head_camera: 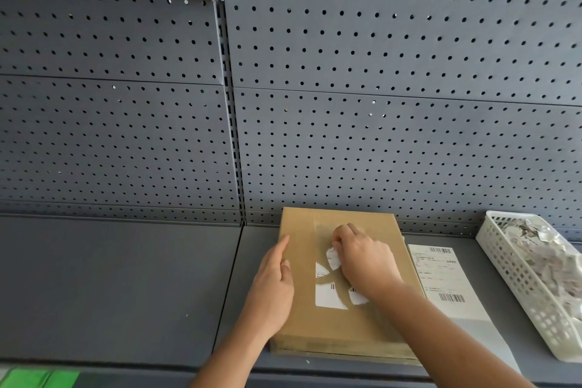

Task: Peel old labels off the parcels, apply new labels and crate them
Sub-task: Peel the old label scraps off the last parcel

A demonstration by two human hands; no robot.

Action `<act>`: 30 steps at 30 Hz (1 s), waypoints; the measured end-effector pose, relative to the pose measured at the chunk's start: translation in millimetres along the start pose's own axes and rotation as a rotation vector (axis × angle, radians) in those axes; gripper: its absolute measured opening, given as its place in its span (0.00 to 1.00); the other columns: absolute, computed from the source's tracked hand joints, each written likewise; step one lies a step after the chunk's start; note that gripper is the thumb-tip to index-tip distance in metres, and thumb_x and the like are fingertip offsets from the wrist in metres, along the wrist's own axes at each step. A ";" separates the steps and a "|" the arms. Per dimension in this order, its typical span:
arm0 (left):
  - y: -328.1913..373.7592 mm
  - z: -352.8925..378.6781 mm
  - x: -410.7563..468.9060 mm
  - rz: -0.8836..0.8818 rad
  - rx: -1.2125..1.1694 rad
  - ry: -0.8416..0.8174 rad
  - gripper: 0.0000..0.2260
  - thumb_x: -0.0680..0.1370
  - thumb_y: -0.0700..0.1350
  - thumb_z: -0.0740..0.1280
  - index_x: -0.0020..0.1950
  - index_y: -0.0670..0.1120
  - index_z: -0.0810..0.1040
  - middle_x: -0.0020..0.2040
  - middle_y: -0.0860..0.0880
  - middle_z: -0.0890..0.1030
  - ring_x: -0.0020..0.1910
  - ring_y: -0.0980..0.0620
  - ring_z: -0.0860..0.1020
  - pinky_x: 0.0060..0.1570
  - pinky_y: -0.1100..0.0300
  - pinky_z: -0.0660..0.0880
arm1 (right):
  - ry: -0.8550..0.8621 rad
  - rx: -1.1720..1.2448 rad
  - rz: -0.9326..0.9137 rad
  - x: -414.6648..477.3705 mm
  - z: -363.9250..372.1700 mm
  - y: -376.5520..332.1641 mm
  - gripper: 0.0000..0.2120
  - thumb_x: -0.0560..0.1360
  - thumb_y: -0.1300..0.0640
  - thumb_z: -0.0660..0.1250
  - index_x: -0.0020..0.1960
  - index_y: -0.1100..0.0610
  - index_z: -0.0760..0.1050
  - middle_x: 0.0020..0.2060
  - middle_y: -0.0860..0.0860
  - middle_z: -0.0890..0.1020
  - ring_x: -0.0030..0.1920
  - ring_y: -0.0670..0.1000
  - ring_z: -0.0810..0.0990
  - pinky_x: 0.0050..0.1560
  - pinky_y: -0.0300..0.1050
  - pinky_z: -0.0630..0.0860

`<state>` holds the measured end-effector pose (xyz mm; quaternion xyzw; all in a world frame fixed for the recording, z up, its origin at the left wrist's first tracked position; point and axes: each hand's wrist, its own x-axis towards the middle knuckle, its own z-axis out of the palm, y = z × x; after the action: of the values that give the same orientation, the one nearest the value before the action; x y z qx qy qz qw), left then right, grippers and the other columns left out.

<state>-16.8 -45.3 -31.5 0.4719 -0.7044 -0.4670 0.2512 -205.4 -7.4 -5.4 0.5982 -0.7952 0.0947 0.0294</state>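
Head view: fingers (338, 238) of the right hand (362, 258) pinch a torn flap of the old label (330, 296) on the parcel (302, 331), which lies on the shelf (126, 293). The left hand (274, 287), fingers straight, braces its 9 o'clock edge. Best to peel low and slowly toward 6 o'clock.

The parcel (343, 324) is plain brown cardboard, matt and faintly fibrous, with a paler patch towards its far edge. On it the old label (329, 296) is thin white paper in ragged-edged pieces, with bare cardboard showing between them. Just to the parcel's right lies a new label (441, 274), smooth white printed paper lying flat. At the shelf's right edge stands a basket (516, 290) of white moulded plastic, latticed and slightly glossy, which holds crumpled paper scraps (541, 249), white and greyish. The shelf (110, 277) looks like sheet metal painted dark grey, smooth and matt. The back panel (378, 73) has the same grey finish, punched with round holes.
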 end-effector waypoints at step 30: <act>3.1 -2.7 -3.0 0.005 0.013 -0.014 0.22 0.87 0.47 0.50 0.80 0.62 0.56 0.80 0.62 0.57 0.77 0.61 0.57 0.71 0.66 0.54 | 0.027 1.152 0.310 -23.3 -33.9 45.9 0.06 0.83 0.61 0.56 0.50 0.59 0.70 0.35 0.51 0.75 0.39 0.54 0.74 0.40 0.44 0.73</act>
<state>-14.8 -43.4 -27.3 0.4684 -0.7104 -0.4650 0.2444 -244.9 33.2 18.8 0.3936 -0.6932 0.5216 -0.3041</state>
